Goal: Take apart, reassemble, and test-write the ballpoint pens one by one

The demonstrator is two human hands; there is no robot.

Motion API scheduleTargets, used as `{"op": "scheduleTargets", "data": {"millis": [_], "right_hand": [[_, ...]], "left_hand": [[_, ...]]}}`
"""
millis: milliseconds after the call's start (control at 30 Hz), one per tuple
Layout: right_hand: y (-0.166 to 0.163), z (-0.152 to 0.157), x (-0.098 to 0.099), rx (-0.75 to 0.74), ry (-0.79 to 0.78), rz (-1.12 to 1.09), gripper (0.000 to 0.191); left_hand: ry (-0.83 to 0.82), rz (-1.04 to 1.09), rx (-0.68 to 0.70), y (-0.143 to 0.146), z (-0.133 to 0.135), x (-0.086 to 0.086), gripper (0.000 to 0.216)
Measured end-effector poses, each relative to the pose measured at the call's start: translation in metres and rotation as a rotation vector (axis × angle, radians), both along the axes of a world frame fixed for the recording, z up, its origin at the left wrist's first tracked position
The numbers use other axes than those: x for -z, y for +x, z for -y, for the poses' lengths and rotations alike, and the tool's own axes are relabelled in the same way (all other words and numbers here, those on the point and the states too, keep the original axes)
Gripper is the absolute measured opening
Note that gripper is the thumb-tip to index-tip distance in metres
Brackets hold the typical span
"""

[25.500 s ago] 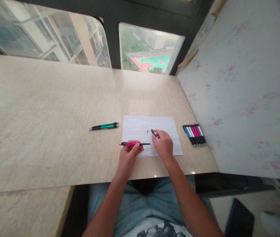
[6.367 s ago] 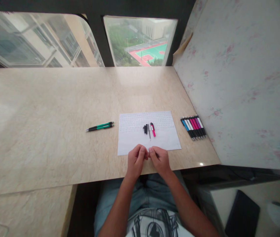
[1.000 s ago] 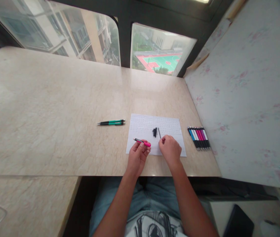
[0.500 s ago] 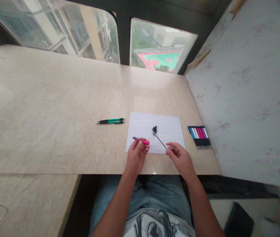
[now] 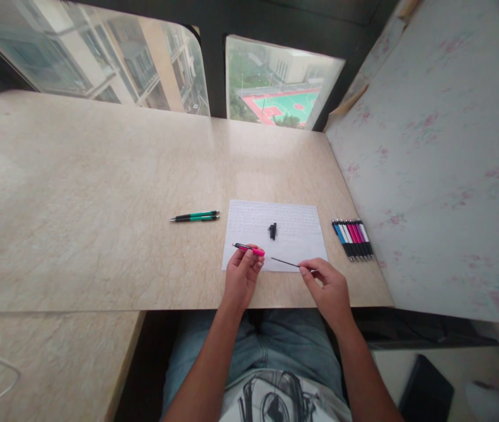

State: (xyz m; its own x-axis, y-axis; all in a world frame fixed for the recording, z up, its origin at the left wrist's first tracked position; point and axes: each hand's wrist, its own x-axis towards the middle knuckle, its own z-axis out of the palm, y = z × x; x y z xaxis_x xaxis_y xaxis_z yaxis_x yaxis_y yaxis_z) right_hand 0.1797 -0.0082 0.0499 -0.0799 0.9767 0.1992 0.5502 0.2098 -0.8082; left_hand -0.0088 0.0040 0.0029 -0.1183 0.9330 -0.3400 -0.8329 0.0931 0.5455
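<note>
My left hand (image 5: 241, 275) pinches a pink pen barrel (image 5: 249, 249) over the lower left corner of a white sheet of paper (image 5: 293, 231). My right hand (image 5: 328, 287) grips one end of a thin dark pen refill (image 5: 285, 263), which points left toward the barrel's open end with a small gap between them. A small black pen part (image 5: 272, 231) lies on the middle of the sheet.
Two green pens (image 5: 195, 217) lie side by side left of the sheet. A row of several blue, white, pink and black pens (image 5: 352, 237) lies to the right, near a pale wall panel (image 5: 429, 158). The beige table (image 5: 100, 193) ends just before my lap.
My right hand picked the refill off the sheet, drew it back and turned it level, pointing left. My left hand kept hold of the pink barrel.
</note>
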Motion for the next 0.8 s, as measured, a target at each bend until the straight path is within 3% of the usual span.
{"op": "scheduleTargets", "data": {"millis": [200, 467, 800], "right_hand": [[0.004, 0.0, -0.001, 0.013, 0.042, 0.04, 0.01], [-0.015, -0.005, -0.002, -0.042, 0.089, 0.077, 0.011], [0.003, -0.004, -0.01, 0.033, 0.131, 0.093, 0.008]], "left_hand": [[0.003, -0.016, 0.011, 0.001, 0.001, 0.002, 0.02], [-0.004, -0.071, 0.022, 0.003, 0.002, -0.005, 0.02], [-0.023, -0.007, 0.001, 0.0, 0.001, -0.001, 0.022]]}}
